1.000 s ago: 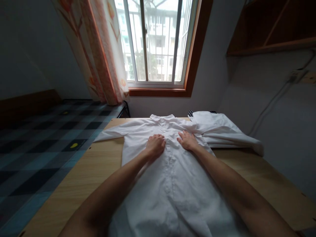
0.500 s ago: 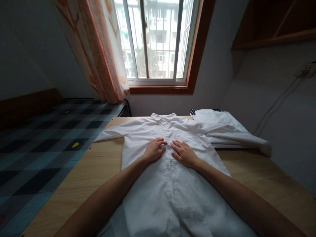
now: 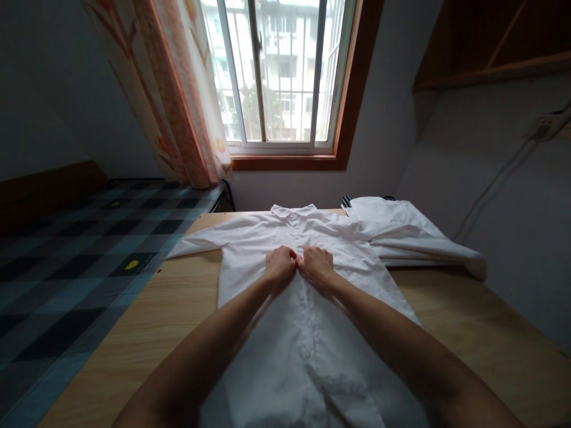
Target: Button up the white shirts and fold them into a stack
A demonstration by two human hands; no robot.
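A white button-front shirt (image 3: 285, 351) lies flat on a wooden table (image 3: 147, 333), collar toward the window, one short sleeve spread to the left. My left hand (image 3: 280, 264) and my right hand (image 3: 316, 264) meet at the shirt's button placket on the chest, fingers curled and pinching the fabric there. The two hands touch each other at the knuckles. What the fingertips hold under the curl is hidden.
A second pile of folded white cloth (image 3: 401, 235) with a dark striped edge lies at the table's far right. A bed with a checked cover (image 3: 80, 249) stands left of the table. A window (image 3: 276, 71) with a curtain (image 3: 178, 95) is behind; a shelf (image 3: 491, 53) hangs upper right.
My hands lay flat and apart on the chest of the shirt; they have come together at the button line and curled shut on the fabric.
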